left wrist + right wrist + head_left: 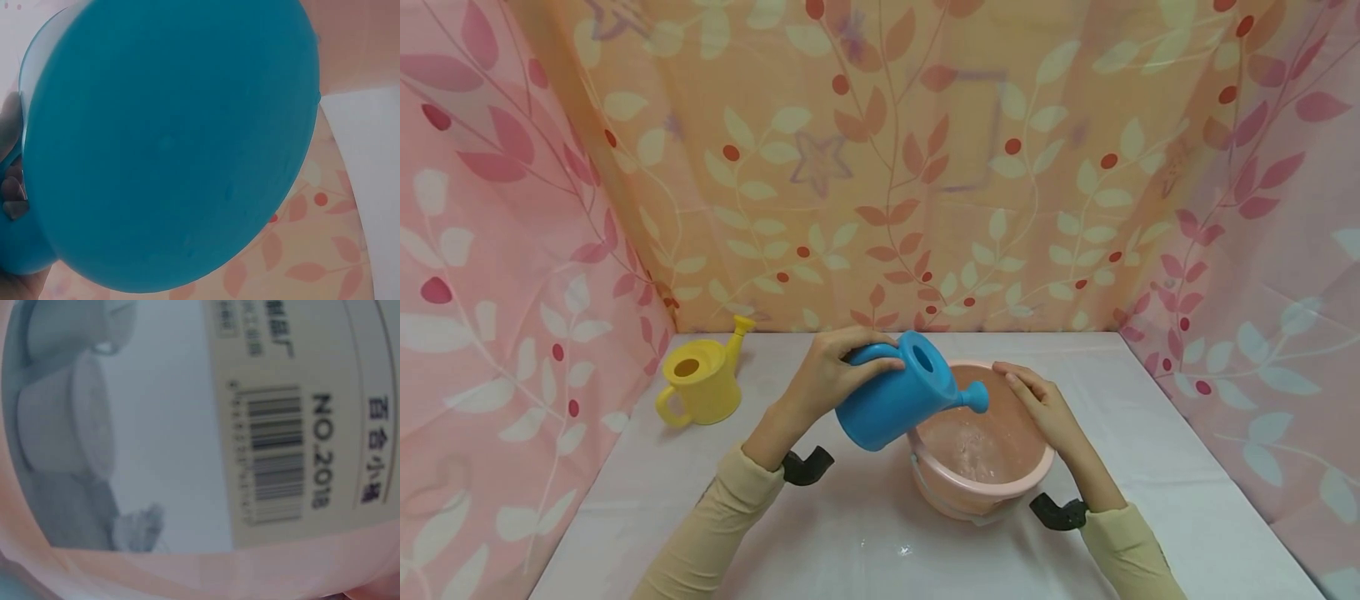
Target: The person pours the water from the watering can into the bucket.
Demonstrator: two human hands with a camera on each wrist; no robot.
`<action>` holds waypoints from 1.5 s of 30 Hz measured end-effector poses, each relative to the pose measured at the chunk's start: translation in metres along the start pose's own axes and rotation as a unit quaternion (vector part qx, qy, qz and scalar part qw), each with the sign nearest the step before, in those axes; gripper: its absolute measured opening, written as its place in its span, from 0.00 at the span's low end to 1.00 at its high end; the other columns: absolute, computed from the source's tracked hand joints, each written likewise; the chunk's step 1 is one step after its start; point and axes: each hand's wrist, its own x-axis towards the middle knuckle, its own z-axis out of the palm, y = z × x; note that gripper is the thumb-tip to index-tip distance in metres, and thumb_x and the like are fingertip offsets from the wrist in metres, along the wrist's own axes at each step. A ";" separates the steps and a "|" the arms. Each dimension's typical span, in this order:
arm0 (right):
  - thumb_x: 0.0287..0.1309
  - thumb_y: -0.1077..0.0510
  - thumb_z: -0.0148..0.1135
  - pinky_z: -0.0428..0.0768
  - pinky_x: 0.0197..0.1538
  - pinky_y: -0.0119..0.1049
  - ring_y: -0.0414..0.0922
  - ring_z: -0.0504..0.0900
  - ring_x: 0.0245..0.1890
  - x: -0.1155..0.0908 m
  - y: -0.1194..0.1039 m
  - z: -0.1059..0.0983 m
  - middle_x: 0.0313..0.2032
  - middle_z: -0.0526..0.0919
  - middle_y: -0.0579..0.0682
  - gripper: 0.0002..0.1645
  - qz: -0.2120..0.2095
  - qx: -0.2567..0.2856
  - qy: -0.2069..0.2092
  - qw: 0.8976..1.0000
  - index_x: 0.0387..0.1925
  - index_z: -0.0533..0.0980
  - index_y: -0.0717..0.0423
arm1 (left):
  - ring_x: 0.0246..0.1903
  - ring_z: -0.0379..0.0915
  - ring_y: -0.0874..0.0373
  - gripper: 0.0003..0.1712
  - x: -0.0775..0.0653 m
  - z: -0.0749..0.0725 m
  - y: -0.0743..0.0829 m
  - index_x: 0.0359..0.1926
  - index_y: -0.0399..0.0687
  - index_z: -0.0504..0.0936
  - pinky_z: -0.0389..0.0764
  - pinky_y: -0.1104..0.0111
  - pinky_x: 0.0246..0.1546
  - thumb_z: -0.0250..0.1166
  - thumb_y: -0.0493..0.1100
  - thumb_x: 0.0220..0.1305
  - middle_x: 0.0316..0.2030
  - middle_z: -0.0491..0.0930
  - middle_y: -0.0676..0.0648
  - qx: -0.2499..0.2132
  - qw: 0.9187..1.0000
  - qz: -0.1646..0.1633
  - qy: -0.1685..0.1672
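My left hand point(838, 367) grips the handle of a blue watering can point(887, 408), tilted to the right. Its sprinkler head points over the mouth of a pink bucket point(955, 487), where rippling water point(973, 450) shows inside. The can's round base point(169, 150) fills most of the left wrist view, with a few fingertips point(14, 190) at the handle. On the bucket's right rim, my right hand point(1048, 408) holds on with its thumb toward the inside. A printed label point(275, 444) with a barcode covers the bucket's side in the right wrist view.
A yellow watering can point(703, 387) stands upright at the back left of the white table point(820, 533). Small water drops point(904, 550) lie in front of the bucket. Floral curtains point(887, 167) enclose the back and both sides.
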 end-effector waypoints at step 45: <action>0.70 0.57 0.43 0.68 0.50 0.16 0.59 0.64 0.63 -0.003 -0.010 0.001 0.60 0.69 0.65 0.23 0.008 -0.003 0.001 1.000 0.59 0.67 0.67 | 0.41 0.81 0.56 0.19 -0.007 0.000 -0.001 0.44 0.45 0.83 0.79 0.63 0.45 0.71 0.42 0.49 0.39 0.84 0.47 -0.020 1.000 0.009 0.010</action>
